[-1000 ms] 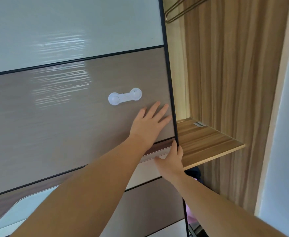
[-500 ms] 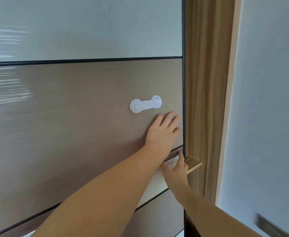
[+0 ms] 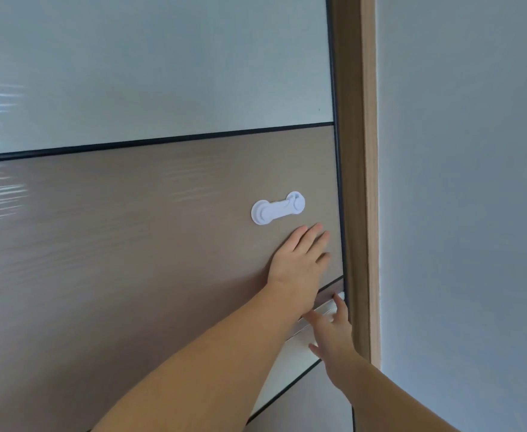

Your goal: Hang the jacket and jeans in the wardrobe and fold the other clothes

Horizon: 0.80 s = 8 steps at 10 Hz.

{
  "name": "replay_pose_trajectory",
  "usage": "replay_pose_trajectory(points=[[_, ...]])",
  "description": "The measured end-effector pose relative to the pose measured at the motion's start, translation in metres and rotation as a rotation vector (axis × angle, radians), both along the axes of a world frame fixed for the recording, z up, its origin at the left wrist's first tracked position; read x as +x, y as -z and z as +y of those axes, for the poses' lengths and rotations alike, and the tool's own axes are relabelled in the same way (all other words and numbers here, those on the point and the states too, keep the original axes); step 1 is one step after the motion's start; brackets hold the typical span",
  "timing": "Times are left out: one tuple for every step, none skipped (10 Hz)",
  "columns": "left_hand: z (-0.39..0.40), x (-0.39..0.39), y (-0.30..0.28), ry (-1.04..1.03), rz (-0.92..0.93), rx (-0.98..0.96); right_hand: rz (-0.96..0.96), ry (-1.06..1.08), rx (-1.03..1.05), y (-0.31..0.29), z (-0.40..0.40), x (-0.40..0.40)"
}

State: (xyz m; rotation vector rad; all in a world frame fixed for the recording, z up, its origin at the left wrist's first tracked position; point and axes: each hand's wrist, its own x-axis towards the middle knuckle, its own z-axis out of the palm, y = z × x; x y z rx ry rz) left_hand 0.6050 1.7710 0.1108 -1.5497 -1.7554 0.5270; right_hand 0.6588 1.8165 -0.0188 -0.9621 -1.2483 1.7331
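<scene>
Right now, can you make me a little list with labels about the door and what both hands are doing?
door: sliding wardrobe door, its edge at the wooden frame
opening: no gap visible
left hand: flat on the brown panel, fingers straight
right hand: fingers spread, at the silver strip near the door edge
white latch: stuck on the panel just above the left hand
clothes: none in view

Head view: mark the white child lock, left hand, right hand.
white child lock (image 3: 277, 208), head view, middle of its strap.
left hand (image 3: 299, 260), head view, back of the hand.
right hand (image 3: 332, 333), head view, back of the hand.
</scene>
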Motion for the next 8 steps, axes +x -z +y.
replay_pose_trajectory(points=[[0.020,0.004,-0.001,0.011,0.013,-0.008,-0.013,0.023,0.004,0.001,0.019,0.003],[0.032,0.007,0.000,0.000,0.023,-0.014,-0.010,0.030,0.000,0.000,0.032,0.006],[0.043,0.009,0.002,0.010,0.041,-0.007,-0.013,0.028,0.005,-0.001,0.041,0.008],[0.049,0.010,0.002,-0.010,0.064,-0.024,-0.037,-0.012,0.021,-0.003,0.046,0.013],[0.047,0.011,0.003,0.002,0.061,-0.014,-0.113,-0.058,0.139,-0.004,0.047,0.026],[0.034,0.015,0.002,0.067,-0.044,0.037,-0.306,-0.067,0.375,-0.006,0.043,0.046],[0.006,0.017,0.000,0.099,-0.111,0.084,-0.551,-0.066,0.608,-0.011,0.031,0.066],[-0.028,0.018,0.007,0.039,-0.199,0.097,-0.779,-0.065,0.828,-0.024,0.011,0.087]])
